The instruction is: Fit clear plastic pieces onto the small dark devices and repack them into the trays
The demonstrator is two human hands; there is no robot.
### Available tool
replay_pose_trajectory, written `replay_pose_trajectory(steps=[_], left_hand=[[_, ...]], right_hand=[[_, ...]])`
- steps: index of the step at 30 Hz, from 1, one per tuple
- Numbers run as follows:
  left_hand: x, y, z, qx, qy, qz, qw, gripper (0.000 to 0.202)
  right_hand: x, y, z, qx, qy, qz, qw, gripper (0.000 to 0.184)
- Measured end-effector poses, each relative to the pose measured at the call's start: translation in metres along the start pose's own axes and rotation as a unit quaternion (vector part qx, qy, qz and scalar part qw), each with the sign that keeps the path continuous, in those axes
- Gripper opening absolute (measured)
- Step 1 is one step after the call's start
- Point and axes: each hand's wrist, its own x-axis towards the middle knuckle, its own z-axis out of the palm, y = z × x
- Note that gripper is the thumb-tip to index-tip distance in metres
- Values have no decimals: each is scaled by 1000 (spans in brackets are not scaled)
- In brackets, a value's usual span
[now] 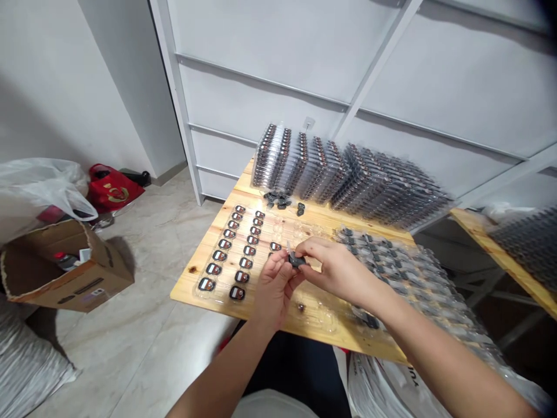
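Note:
My left hand [278, 280] and my right hand [333, 264] meet over the wooden table, both with fingers pinched on one small dark plastic device [296, 260]. A thin pale strip [289, 248] sticks up beside it; I cannot tell whether it is attached. Left of my hands, a clear plastic tray [228, 270] holds two columns of small black devices with brown and white faces. One more such device [275, 246] sits just behind my left fingers. On the right, stacked clear trays [404, 273] hold dark pieces, partly hidden by my right forearm.
Upright rows of filled clear trays [387, 186] line the table's [185, 290] back edge. Loose dark pieces [278, 200] lie before them. An open cardboard box [100, 267], a red bag [114, 188] and a white plastic bag [52, 180] stand on the floor at left.

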Motion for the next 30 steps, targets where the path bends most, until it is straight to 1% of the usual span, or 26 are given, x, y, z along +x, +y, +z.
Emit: replay_pose_trajectory(steps=[9, 15, 22, 27, 30], left_hand=[[-2, -2, 0, 2, -11, -11, 1000, 31], [-2, -1, 0, 6, -8, -5, 1000, 29], [1, -5, -3, 11, 4, 7, 1000, 27], [2, -4, -3, 19, 3, 6, 1000, 31], [2, -2, -1, 31, 2, 4, 1000, 33]], right_hand=[[-4, -1, 1, 8, -1, -11, 1000, 12], [-4, -1, 4, 10, 6, -18, 1000, 11], [-4, 0, 4, 10, 0, -1, 1000, 13], [-4, -1, -1, 10, -12, 18, 1000, 15], [-4, -2, -5, 14, -7, 26, 1000, 15]])
